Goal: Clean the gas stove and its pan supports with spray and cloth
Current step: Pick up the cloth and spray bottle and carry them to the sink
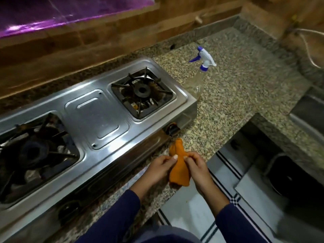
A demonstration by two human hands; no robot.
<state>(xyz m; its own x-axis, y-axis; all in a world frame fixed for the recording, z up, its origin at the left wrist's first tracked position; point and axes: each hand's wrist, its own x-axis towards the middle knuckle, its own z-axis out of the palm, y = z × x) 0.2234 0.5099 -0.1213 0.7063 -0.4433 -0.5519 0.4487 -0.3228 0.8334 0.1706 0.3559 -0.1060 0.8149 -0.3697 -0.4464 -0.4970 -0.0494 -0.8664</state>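
Head view: both hands hold an orange cloth [178, 165] in front of the steel gas stove [98, 118]. The left hand [158, 168] pinches the cloth's left edge with curled fingers; the right hand [197, 166] grips its right edge the same way. Two dark pan supports [142, 90] sit on the burners. A clear spray bottle [198, 78] stands on the granite counter [245, 81], just beside the stove's right end.

Head view looks steeply down (close) over stove [98, 118].
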